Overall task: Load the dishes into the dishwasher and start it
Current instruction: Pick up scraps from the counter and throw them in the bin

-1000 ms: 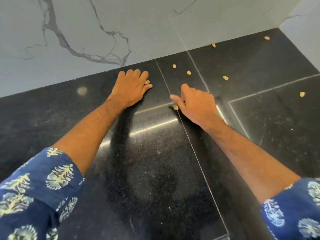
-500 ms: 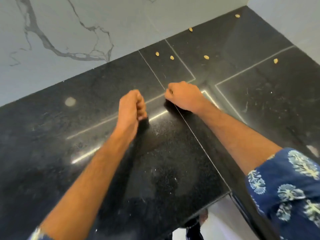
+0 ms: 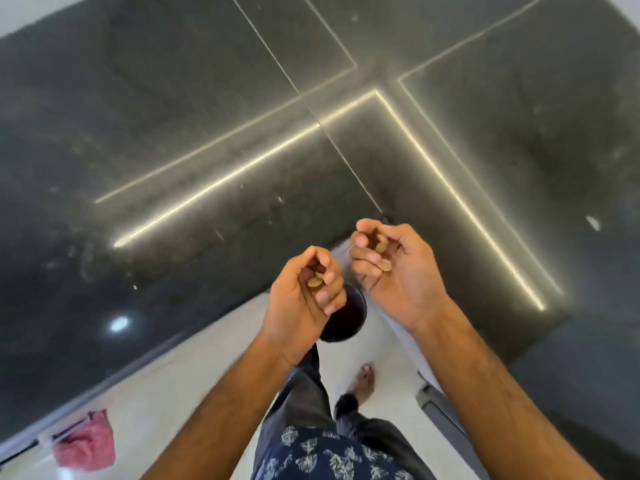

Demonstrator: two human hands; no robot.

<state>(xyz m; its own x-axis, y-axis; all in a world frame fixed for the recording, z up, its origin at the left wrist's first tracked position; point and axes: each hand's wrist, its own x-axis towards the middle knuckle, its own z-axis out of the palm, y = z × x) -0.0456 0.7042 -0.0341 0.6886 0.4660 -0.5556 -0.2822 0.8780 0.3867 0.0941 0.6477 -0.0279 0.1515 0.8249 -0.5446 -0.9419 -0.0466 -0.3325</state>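
Note:
My left hand [image 3: 304,292] is turned palm up with its fingers curled around a few small tan seeds [image 3: 315,280]. To its right, my right hand [image 3: 391,261] is also palm up and cups more of the same seeds [image 3: 382,249] in its curled fingers. Both hands hover just off the front corner of the black stone counter [image 3: 207,116], over the pale floor. No dishes and no dishwasher are in view.
A dark round object [image 3: 346,317] sits on the floor under my hands. A pink cloth [image 3: 86,441] hangs at the lower left under the counter edge. My legs and one bare foot [image 3: 363,381] stand on the light floor [image 3: 194,375].
Both hands have pulled back off the counter toward me and turned palm up with seeds in them. The view has tilted down, so the wall and the loose seeds are out of sight.

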